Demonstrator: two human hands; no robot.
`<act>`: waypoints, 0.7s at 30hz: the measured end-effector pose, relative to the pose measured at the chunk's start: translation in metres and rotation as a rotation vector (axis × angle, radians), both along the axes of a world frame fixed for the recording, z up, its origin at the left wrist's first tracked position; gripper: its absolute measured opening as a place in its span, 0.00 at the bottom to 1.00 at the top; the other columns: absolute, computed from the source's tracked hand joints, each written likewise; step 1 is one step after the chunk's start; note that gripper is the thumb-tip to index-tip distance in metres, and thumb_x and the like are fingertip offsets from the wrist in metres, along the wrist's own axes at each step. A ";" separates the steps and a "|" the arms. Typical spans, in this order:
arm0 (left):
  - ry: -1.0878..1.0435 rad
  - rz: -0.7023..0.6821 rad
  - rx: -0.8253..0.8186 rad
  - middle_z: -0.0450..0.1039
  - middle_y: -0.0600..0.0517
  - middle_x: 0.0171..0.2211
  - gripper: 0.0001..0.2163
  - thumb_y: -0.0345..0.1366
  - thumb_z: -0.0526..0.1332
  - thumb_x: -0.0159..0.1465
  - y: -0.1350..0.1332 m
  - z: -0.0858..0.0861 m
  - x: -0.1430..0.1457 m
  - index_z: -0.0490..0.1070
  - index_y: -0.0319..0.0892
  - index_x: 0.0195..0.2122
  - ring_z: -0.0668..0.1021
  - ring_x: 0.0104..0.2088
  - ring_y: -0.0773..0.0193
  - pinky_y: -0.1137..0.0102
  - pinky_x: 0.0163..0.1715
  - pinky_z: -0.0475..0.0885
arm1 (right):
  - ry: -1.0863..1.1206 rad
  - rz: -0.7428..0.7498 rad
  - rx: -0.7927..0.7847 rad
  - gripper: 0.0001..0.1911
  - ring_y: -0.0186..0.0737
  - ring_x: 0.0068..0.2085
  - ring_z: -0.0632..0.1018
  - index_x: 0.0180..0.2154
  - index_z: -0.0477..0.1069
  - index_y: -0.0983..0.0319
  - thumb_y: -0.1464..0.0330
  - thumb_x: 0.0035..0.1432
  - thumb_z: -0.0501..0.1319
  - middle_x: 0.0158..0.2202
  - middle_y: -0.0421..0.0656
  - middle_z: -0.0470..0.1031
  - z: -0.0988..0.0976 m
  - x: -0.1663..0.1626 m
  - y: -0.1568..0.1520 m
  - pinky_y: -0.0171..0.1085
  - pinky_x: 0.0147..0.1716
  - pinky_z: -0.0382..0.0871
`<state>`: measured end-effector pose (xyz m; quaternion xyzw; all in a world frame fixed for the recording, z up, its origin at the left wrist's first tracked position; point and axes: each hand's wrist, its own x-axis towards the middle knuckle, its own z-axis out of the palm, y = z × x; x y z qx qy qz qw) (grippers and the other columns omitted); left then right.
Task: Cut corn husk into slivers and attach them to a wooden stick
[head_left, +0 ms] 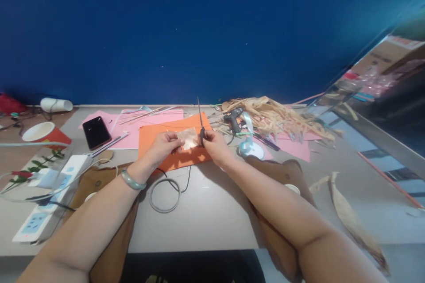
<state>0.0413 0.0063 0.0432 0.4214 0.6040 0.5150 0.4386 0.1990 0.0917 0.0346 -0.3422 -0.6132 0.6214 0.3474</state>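
Observation:
Between my hands, over an orange sheet [149, 146], is a small pale tan piece [189, 138] that looks like dried husk or thin paper. My left hand [166, 143] pinches its left edge between thumb and fingers. Dark-handled scissors [201, 119] stand in my right hand [215, 145], blades pointing up and away from me; the fingers are closed round the handles at the piece's right edge. Whether the right fingers also touch the piece, I cannot tell.
A heap of dried husk strips [272, 117] lies at the back right beside a black glue gun [234, 118] and a ribbon roll [251, 148]. On the left are a phone [96, 132], a paper cup [46, 135] and a power strip [56, 199]. A cable loop [165, 195] lies in front.

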 end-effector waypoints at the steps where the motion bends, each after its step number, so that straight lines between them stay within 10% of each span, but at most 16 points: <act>1: -0.010 -0.011 -0.011 0.70 0.54 0.15 0.06 0.36 0.63 0.51 0.000 0.002 0.000 0.70 0.38 0.23 0.67 0.17 0.72 0.76 0.19 0.60 | 0.002 -0.010 -0.003 0.08 0.31 0.25 0.67 0.22 0.68 0.65 0.66 0.43 0.63 0.21 0.38 0.67 -0.001 0.000 0.001 0.33 0.29 0.61; 21: -0.136 -0.030 0.005 0.76 0.47 0.29 0.14 0.41 0.68 0.49 -0.002 -0.005 0.012 0.74 0.35 0.32 0.76 0.29 0.63 0.70 0.30 0.69 | 0.011 0.057 -0.025 0.12 0.30 0.26 0.66 0.21 0.66 0.65 0.65 0.37 0.67 0.21 0.36 0.66 -0.001 -0.002 -0.003 0.33 0.29 0.61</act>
